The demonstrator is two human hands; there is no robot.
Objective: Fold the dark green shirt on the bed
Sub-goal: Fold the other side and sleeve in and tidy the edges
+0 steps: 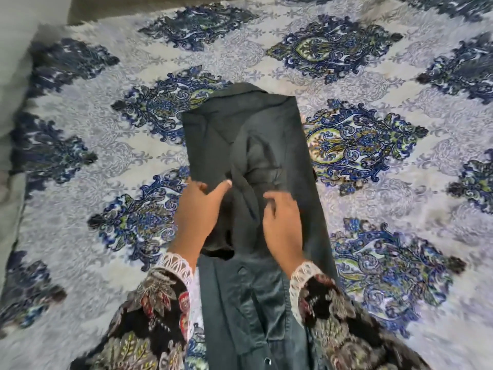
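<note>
The dark green shirt [248, 134] lies lengthwise on the bed as a narrow strip, its sides folded in, running from near my body toward the middle of the bed. My left hand [198, 212] grips the shirt's left edge, thumb on top of the cloth. My right hand [282, 228] is on the middle of the strip, its fingers curled into a fold of fabric. Between my hands the cloth is bunched and slightly raised, with a dark shadow under it. The picture is blurred by motion.
The bed cover [373, 62] is white-grey with large blue and green ornamental medallions and spreads out on all sides of the shirt. A grey wall or headboard [16, 76] borders the bed on the left. My patterned sleeves with lace cuffs [160, 303] fill the lower frame.
</note>
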